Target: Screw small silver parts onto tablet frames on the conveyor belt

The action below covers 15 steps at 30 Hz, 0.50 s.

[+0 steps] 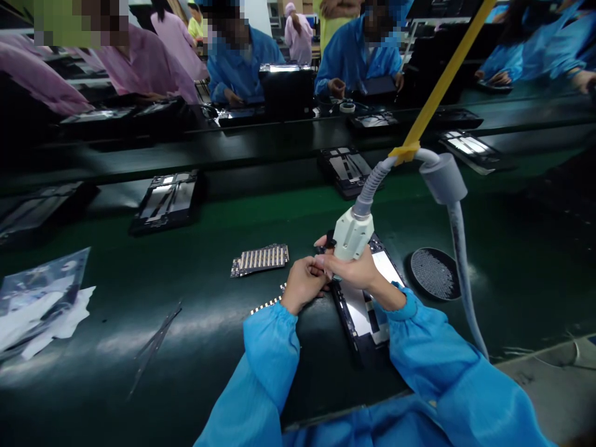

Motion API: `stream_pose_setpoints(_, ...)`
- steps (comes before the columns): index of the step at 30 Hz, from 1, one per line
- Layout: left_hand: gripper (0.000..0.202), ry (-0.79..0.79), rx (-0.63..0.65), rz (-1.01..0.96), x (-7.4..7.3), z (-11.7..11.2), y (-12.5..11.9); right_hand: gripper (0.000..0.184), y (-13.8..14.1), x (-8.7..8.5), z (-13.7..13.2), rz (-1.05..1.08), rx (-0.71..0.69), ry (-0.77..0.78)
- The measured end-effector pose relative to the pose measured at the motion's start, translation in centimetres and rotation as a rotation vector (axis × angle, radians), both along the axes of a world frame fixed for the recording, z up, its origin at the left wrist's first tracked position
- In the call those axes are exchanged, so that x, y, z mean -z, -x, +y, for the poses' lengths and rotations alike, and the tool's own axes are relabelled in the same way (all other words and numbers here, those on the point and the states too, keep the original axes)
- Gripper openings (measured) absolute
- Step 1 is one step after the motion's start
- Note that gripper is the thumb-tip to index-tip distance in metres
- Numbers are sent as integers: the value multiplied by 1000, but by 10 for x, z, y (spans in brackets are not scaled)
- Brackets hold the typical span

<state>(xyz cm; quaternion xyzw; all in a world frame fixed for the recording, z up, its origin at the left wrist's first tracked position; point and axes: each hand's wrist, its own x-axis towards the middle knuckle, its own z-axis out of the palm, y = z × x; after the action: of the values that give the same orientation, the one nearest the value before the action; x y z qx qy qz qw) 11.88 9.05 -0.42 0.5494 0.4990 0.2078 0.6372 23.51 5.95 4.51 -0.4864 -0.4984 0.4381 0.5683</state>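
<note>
My right hand (356, 270) is wrapped round a pale electric screwdriver (352, 233), which hangs from a grey hose and points down. Close against it, my left hand (305, 284) has its fingers pinched together; what is between them, if anything, is hidden. Beneath both hands lies an opened tablet-like device (358, 310) with white and silver parts inside. The screwdriver's tip is mostly covered by my fingers. Left of my hands sits a stack of circuit boards (261, 259). A further board with a row of pale contacts (266, 306) shows partly beside my left wrist.
A round black dish (435, 273) of small metal pieces stands at the right, beside the hose (460, 261). Thin dark strips (156, 341) and a clear plastic bag (44, 292) lie leftward. Several opened devices (170, 198) line the far side, where people in smocks sit.
</note>
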Motion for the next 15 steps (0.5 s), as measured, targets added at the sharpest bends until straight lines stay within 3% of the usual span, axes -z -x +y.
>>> stream_pose_setpoints(4, 9, -67, 28, 6, -10, 4, 23, 21, 2, 4, -3, -38, -25, -32)
stream_pose_setpoints(8, 20, -314, -31, 198, -16, 9, 76, 17, 4, 6, -6, -87, -16, -73)
stream_pose_setpoints(11, 27, -327, -45, 363, -16, 6, 109, 16, 5, 7, -5, -97, -10, -81)
stream_pose_setpoints(15, 40, -369, -5, 543, -12, -2, 113, 24, 6, 0, -5, -32, -16, -52)
